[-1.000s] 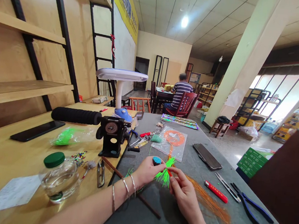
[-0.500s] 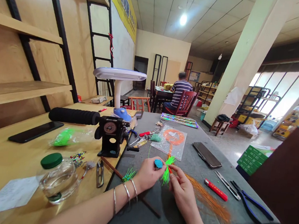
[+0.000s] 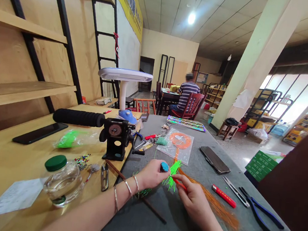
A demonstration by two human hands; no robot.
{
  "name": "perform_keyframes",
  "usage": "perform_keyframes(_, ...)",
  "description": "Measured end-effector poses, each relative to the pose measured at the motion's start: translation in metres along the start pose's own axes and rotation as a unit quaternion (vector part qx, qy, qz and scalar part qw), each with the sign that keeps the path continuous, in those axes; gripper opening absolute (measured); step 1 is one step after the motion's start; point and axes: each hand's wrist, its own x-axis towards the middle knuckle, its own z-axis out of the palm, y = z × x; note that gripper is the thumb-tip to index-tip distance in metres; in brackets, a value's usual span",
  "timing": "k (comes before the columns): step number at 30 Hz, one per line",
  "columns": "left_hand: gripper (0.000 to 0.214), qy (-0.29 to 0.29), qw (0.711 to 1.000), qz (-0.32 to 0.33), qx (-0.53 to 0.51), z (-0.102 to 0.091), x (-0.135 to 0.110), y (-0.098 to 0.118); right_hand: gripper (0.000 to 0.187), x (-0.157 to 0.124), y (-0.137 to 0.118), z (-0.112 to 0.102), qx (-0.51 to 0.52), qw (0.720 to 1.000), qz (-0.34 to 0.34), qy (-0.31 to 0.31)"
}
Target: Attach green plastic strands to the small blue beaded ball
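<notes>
From my seat, the left hand (image 3: 152, 174) pinches a blue-capped green tuft (image 3: 172, 173) just above the grey tabletop (image 3: 142, 228) — raised, I judge, so its strands hang free. The right hand (image 3: 193, 200), fingers curled (wrist low), grips a thin red piece (image 3: 181, 185) touching the tuft.

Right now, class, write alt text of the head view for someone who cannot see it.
A left hand pinches a green tassel while the right hand holds a small red piece beside it, above a grey table with pliers.
</notes>
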Motion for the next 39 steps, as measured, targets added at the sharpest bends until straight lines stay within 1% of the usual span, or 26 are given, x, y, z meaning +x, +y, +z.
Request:
perform_keyframes(3, 0.006, 0.005, 0.989, 0.060, 0.133, 0.003, -0.005, 0.001, 0.030, 0.000, 0.000, 0.002, -0.029, 0.999, 0.016, 0.009)
perform_keyframes(6, 0.010, 0.015, 0.970, 0.102, 0.221, 0.006, -0.010, 0.002, 0.030, -0.002, 0.000, 0.006, -0.045, 0.998, 0.024, 0.039)
perform_keyframes(11, 0.014, 0.021, 0.941, 0.109, 0.320, 0.010, -0.015, 0.003, 0.031, -0.002, -0.003, 0.016, -0.081, 0.993, 0.047, 0.073)
perform_keyframes(14, 0.013, 0.034, 0.932, 0.104, 0.346, 0.013, -0.018, 0.004, 0.030, 0.000, -0.003, 0.025, -0.098, 0.989, 0.071, 0.090)
perform_keyframes(16, 0.012, 0.049, 0.939, 0.097, 0.328, 0.015, -0.018, 0.004, 0.027, 0.001, -0.001, 0.031, -0.100, 0.986, 0.077, 0.105)
perform_keyframes(17, 0.010, 0.059, 0.948, 0.090, 0.301, 0.016, -0.018, 0.003, 0.026, 0.001, 0.000, 0.033, -0.095, 0.986, 0.076, 0.113)
perform_keyframes(19, 0.008, 0.074, 0.972, 0.063, 0.214, 0.017, -0.015, 0.001, 0.024, 0.001, 0.004, 0.034, -0.069, 0.987, 0.072, 0.126)
perform_keyframes(21, 0.014, 0.072, 0.991, 0.029, 0.106, 0.018, -0.011, -0.003, 0.023, 0.001, 0.007, 0.034, -0.035, 0.988, 0.069, 0.135)
perform_keyframes(23, 0.021, 0.058, 0.998, 0.005, 0.018, 0.018, -0.006, -0.008, 0.024, -0.001, 0.009, 0.032, -0.011, 0.988, 0.068, 0.138)
perform_keyframes(26, 0.024, 0.041, 0.997, -0.004, -0.059, 0.018, -0.001, -0.011, 0.025, -0.002, 0.010, 0.030, 0.009, 0.989, 0.067, 0.130)
perform_keyframes(29, 0.024, 0.028, 0.997, -0.002, -0.076, 0.016, -0.001, -0.011, 0.026, -0.003, 0.011, 0.028, 0.018, 0.991, 0.063, 0.114)
perform_keyframes(35, 0.023, 0.003, 0.999, 0.001, -0.050, 0.011, -0.001, -0.009, 0.027, -0.003, 0.013, 0.022, -0.012, 0.995, 0.066, 0.077)
perform_keyframes(39, 0.024, -0.019, 0.999, -0.005, -0.048, 0.009, -0.001, -0.007, 0.025, -0.004, 0.011, 0.015, -0.026, 0.997, 0.044, 0.054)
